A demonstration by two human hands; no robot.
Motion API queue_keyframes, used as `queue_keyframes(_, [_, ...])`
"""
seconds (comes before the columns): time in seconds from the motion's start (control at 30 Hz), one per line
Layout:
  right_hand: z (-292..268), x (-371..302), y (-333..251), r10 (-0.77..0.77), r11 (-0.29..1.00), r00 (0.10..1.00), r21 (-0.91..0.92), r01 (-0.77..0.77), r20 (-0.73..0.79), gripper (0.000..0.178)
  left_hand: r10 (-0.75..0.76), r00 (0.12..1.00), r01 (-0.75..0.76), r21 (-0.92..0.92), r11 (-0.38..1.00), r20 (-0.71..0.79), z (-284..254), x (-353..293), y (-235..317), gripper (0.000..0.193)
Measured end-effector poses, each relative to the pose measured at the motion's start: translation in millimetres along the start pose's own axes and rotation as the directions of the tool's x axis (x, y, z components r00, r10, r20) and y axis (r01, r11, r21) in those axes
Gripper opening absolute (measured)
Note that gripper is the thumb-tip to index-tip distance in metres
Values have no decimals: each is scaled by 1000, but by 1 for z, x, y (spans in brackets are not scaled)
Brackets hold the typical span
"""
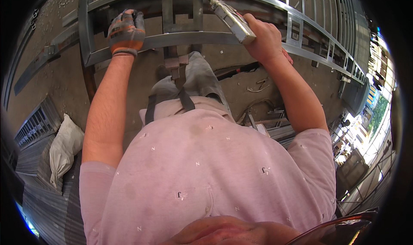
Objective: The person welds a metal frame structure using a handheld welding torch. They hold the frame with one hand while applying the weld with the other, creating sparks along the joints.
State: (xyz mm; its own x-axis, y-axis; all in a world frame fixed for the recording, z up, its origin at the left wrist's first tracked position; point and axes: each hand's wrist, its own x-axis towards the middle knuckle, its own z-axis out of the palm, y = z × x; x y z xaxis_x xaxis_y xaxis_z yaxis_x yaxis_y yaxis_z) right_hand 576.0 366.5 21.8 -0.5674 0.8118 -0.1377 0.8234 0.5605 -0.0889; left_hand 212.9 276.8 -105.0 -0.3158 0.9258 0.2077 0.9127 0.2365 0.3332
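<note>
My left hand (126, 33), in a grey and orange work glove, is closed at the near left part of a metal frame (176, 39). The glove hides exactly where its curled fingers grip. My bare right hand (265, 39) is wrapped round a boxy silver handheld tool (232, 21), by its look a laser welding gun. Its narrow nozzle points away and to the left, and a red spot glows at the tip, near the frame's far rail. A square-cornered metal plate with a cut-out (182, 26) sits between the rails.
The frame's barred section (320, 30) curves off to the right. A white sack (66, 148) rests by stacked metal profiles (43, 206) at the left. Cables (260, 103) lie on the floor below my right arm. Long metal strips (47, 53) lie at the far left.
</note>
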Motion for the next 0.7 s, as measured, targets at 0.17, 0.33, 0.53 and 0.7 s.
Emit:
queue_keyframes(0.17, [5, -2, 3, -10, 1000, 999, -22, 9, -41, 25, 126, 992, -125, 63, 990, -7, -7, -3, 5, 24])
queue_keyframes(0.33, [3, -1, -1, -7, 999, 999, -33, 5, -52, 26, 155, 988, -154, 37, 987, -12, -8, 0, 3, 25])
queue_keyframes(0.53, [0, -1, -4, 22, 999, 999, -46, -24, -26, 26, 163, 985, -161, 48, 986, -48, -5, -3, 2, 25])
queue_keyframes(0.7, [-1, -1, -5, 46, 997, 999, -65, -46, -11, 25, 164, 986, -162, 47, 986, -42, -2, -3, 0, 24])
